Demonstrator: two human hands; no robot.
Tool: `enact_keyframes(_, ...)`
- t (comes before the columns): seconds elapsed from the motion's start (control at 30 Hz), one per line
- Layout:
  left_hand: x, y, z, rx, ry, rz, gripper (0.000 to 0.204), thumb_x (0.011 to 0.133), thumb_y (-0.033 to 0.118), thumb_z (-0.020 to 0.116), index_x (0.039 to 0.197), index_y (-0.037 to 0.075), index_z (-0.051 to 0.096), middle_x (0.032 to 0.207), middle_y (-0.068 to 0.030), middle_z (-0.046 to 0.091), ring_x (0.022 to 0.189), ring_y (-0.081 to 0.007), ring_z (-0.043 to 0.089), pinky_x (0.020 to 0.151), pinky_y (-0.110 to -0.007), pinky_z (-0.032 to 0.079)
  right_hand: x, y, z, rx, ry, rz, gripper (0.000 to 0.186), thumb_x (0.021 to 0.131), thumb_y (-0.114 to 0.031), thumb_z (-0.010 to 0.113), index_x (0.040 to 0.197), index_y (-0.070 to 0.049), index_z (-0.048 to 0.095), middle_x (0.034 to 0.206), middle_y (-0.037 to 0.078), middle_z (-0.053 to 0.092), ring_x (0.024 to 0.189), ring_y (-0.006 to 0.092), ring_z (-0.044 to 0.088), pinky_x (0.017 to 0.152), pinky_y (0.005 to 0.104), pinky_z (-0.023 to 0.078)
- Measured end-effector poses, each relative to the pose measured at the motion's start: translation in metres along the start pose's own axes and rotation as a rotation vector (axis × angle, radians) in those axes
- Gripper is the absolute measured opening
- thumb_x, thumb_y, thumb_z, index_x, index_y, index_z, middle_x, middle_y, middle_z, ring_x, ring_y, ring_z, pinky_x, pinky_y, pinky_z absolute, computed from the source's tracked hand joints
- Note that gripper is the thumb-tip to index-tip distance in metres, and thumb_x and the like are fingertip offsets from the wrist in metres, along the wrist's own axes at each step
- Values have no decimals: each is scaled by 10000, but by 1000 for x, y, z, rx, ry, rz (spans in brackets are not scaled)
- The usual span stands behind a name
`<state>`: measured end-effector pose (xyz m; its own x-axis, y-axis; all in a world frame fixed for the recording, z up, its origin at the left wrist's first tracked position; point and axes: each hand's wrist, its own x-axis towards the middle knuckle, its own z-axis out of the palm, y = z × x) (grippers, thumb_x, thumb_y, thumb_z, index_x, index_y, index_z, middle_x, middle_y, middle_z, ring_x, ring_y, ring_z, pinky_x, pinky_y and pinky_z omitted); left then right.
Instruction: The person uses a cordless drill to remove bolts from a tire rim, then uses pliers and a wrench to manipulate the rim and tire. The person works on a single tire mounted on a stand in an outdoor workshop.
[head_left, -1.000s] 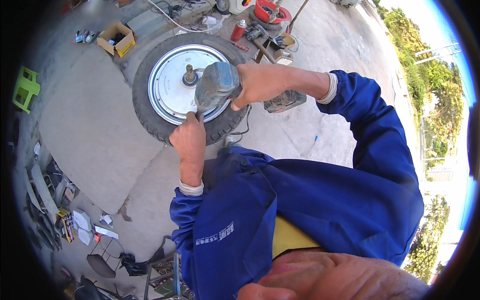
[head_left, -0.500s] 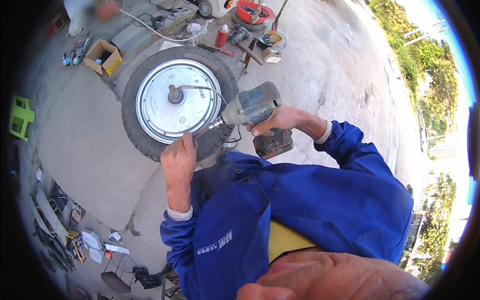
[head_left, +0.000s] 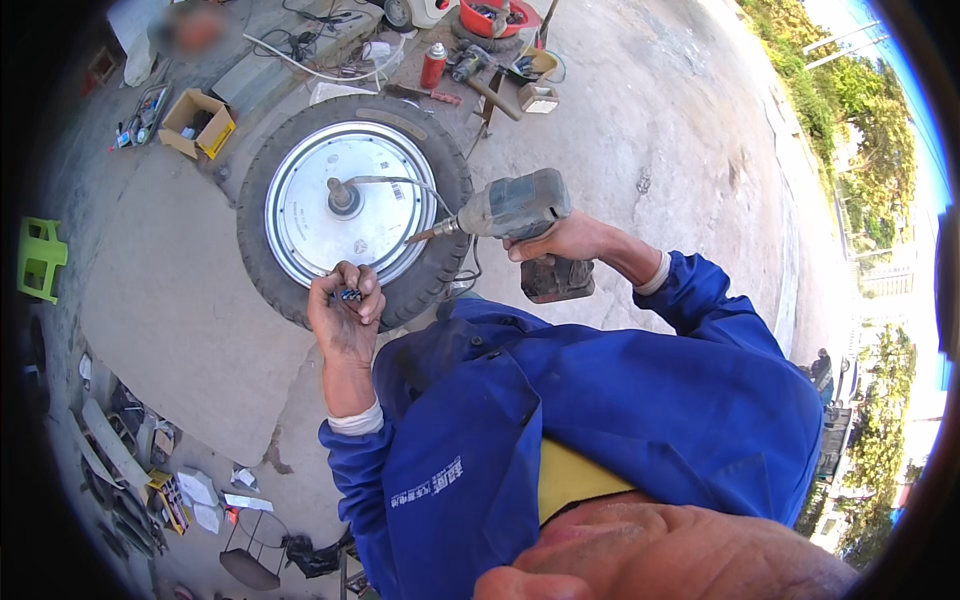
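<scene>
A hub-motor wheel with a black tyre and silver disc lies flat, a grey cable running from its axle. My left hand is turned palm up near the disc's lower edge, fingers curled around small bluish metal pieces, perhaps bolts. My right hand grips a dusty cordless impact driver by its handle, battery below. The driver points left over the wheel's right side; its socket and bit are above the rim, and I cannot tell whether the bit touches it.
Behind the wheel lie a red spray can, a hammer, red bowl and cables. A cardboard box sits back left, a green stool far left, scattered scrap lower left. Greenery borders the right.
My left hand has left the bit and turned palm up, showing small pieces in the fingers. The driver first moved right and down; its bit now stands apart from my left hand.
</scene>
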<state>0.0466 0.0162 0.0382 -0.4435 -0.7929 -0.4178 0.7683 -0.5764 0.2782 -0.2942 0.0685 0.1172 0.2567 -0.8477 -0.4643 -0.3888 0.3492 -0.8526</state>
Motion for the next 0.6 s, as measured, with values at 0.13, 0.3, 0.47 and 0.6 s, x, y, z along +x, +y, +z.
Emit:
enact_keyframes(0.13, 10, -12, -7, 147, 32, 124, 316, 1079, 268, 516, 814, 97, 514, 675, -37, 479, 492, -113, 322, 489, -256, 294, 4, -4, 3, -62, 61, -100, 237, 880, -98, 854, 1059, -44, 709, 950, 0, 693, 854, 112, 617, 765, 320, 530)
enact_keyframes(0.3, 20, -28, -16, 577, 244, 508, 411, 1145, 317, 504, 796, 102, 533, 661, 28, 441, 529, -56, 357, 483, -237, 263, 4, -8, 1, -63, 52, -70, 258, 871, -101, 856, 1070, -41, 703, 958, 2, 691, 885, 120, 613, 808, 327, 534)
enact_keyframes(0.47, 22, -36, -20, 869, 309, 632, 414, 1138, 334, 544, 847, 51, 622, 654, 61, 462, 570, -20, 374, 504, -219, 268, 7, -18, -1, -172, 21, -102, 235, 864, -71, 823, 1057, -36, 693, 918, 4, 673, 873, 123, 600, 798, 320, 531)
enact_keyframes(0.6, 24, -30, -23, 869, 266, 572, 369, 1129, 310, 570, 922, 24, 677, 681, 56, 493, 584, -15, 384, 514, -214, 288, 7, -41, 3, -343, 43, -80, 263, 855, -86, 801, 1084, -19, 692, 933, 69, 722, 891, 185, 669, 813, 354, 550)
